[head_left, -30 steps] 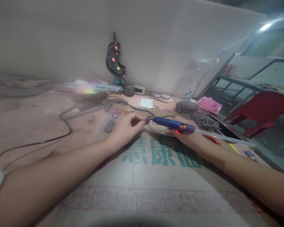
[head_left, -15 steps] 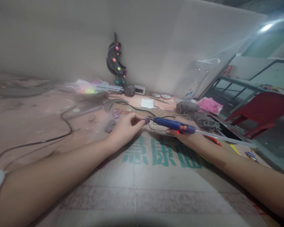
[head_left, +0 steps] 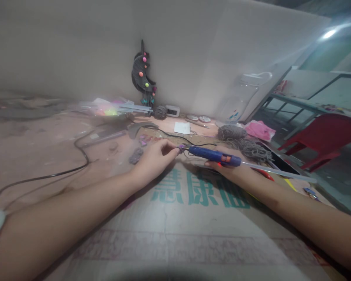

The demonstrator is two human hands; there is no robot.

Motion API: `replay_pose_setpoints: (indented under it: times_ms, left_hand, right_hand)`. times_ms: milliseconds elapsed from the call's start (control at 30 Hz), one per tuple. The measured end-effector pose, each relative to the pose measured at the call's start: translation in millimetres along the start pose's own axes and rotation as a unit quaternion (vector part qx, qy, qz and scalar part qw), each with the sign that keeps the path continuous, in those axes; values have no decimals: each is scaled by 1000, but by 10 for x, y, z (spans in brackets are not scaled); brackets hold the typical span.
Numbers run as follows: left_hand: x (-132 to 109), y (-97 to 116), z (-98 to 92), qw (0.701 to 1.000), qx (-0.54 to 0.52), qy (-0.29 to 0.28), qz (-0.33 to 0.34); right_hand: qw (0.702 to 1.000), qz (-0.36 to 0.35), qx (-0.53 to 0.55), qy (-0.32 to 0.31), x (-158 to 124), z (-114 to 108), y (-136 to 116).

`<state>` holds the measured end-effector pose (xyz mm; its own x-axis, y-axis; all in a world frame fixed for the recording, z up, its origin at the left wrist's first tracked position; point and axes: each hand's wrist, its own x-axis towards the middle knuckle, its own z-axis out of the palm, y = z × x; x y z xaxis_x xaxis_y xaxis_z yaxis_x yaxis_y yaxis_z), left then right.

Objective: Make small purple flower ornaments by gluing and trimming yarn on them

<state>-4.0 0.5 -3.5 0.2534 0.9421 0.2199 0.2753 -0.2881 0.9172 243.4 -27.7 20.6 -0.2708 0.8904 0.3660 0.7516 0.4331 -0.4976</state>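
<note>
Nearest us, a tan sheet with green printed characters (head_left: pixel 210 226) lies flat on the pinkish worktop (head_left: pixel 58 150). Above its far part we hold our two hands apart. Our left hand (head_left: pixel 155 160) pinches a small purple piece (head_left: pixel 181 147) between thumb and fingers; its material is too small to tell. Our right hand (head_left: pixel 235 166) is closed around a blue plastic glue gun (head_left: pixel 206 153), nozzle pointing left at the piece; we cannot tell whether the two touch. A translucent glue stick (head_left: pixel 277 170) projects from its rear. Just beyond the left hand we note a greyish-purple lump (head_left: pixel 136 155); beyond the right, a grey yarn skein (head_left: pixel 231 132) near a crumpled pink plastic bag (head_left: pixel 259 130). Farther back sit a white square card (head_left: pixel 182 127) and a small dark-grey yarn ball (head_left: pixel 160 112). Against the wall we see a dark crescent-shaped ornament with coloured beads (head_left: pixel 138 78).
</note>
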Motion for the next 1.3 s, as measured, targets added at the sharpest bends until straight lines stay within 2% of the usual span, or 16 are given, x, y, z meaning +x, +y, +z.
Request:
replay_pose_setpoints:
  times_ms: [367, 567, 700, 767, 900, 967, 1000, 1133, 1300]
  left_hand:
    - [5, 5, 6, 1000, -1, -4, 0]
    - [2, 15, 0, 1000, 22, 2, 1]
    - [-8, 29, 5, 1000, 17, -4, -6]
    - [-10, 33, 4, 1000, 19, -6, -7]
    - [-12, 26, -5, 1000, 19, -12, -5]
    - [-11, 9, -8, 1000, 11, -15, 0]
    - [-9, -1, -8, 1000, 7, -15, 2]
    - [2, -37, -1, 1000, 6, -10, 6]
    - [14, -46, 10, 1000, 15, -18, -6]
  right_hand:
    - [998, 43, 8, 48, -17, 33, 77]
    - [994, 37, 89, 59, 41, -99, -25]
    - [983, 69, 151, 74, 123, -231, -88]
    - [981, 93, 156, 73, 218, -297, -112]
    - [988, 109, 68, 84, 567, -388, -87]
    - [991, 121, 13, 51, 781, -384, -14]
    - [990, 134, -10, 27, 884, -365, 36]
    - [980, 198, -16, 21, 1217, -196, 275]
    - [975, 219, -6, 24, 1449, 70, 534]
